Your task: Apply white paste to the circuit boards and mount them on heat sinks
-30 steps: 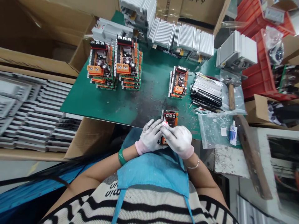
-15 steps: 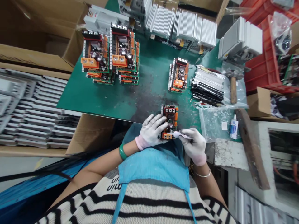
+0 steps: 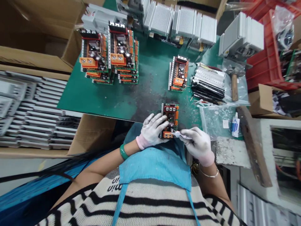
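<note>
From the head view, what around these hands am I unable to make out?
Head view:
- Orange-and-green circuit board: part of its left edge, hidden by the white-gloved left hand.
- Small white tube: its rear, hidden by the white-gloved right hand.
- White-and-blue tube: print too small.
- Red plastic crate: cut off by right edge.

Gloved left hand [image 3: 152, 130] lies against left side of circuit board [image 3: 171, 118], near front edge of green worktop [image 3: 151, 67]. Right hand [image 3: 198, 142] pinches slim white tube [image 3: 178, 134], tip at orange terminal block [image 3: 167, 135]. Board stacks [image 3: 121, 58] farther back, left.
</note>
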Motion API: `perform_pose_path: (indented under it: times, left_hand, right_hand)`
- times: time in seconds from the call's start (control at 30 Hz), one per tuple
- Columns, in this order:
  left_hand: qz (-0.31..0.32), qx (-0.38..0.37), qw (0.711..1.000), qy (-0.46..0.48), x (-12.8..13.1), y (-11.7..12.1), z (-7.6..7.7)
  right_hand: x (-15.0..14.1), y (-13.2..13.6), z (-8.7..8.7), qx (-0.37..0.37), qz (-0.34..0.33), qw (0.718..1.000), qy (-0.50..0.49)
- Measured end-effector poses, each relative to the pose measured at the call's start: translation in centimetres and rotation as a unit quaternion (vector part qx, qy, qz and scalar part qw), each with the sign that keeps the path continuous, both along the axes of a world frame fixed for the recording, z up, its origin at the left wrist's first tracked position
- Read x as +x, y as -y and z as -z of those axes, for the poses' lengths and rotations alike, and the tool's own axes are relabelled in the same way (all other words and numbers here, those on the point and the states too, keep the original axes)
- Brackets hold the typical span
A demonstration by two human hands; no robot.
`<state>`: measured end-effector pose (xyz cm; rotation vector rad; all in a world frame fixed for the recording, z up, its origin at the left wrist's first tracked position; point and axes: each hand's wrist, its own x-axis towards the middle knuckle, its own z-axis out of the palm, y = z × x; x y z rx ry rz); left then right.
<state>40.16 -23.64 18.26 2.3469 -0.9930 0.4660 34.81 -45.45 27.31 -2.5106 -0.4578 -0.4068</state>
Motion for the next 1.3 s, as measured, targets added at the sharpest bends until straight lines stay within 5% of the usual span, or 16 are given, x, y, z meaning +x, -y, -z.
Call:
perform_pose_path:
  times: [0.17,0.43,0.7,0.97,1.3]
  left_hand:
    - [0.004,-0.013,1.0,-0.004,0.1,0.1,-0.2]
    - [0.011,-0.022,1.0,-0.017,0.1,0.1,-0.4]
    - [0.009,-0.019,0.999,-0.024,0.1,0.1,-0.3]
    - [0.009,-0.024,0.999,-0.03,0.0,0.1,-0.5]
    - [0.007,-0.02,0.999,-0.029,0.0,0.0,-0.7]
  right_hand:
    - [-0.7,-0.1,-0.5,-0.009,0.016,0.999,0.035]
    - [-3.3,-0.9,1.1,0.014,0.033,0.995,0.097]
    - [-4.1,-1.5,0.7,-0.018,-0.023,0.992,0.119]
    - [-2.6,-4.3,-0.7,-0.129,-0.189,0.964,0.138]
    - [-2.1,-5.1,-1.8,-0.168,-0.166,0.965,0.112]
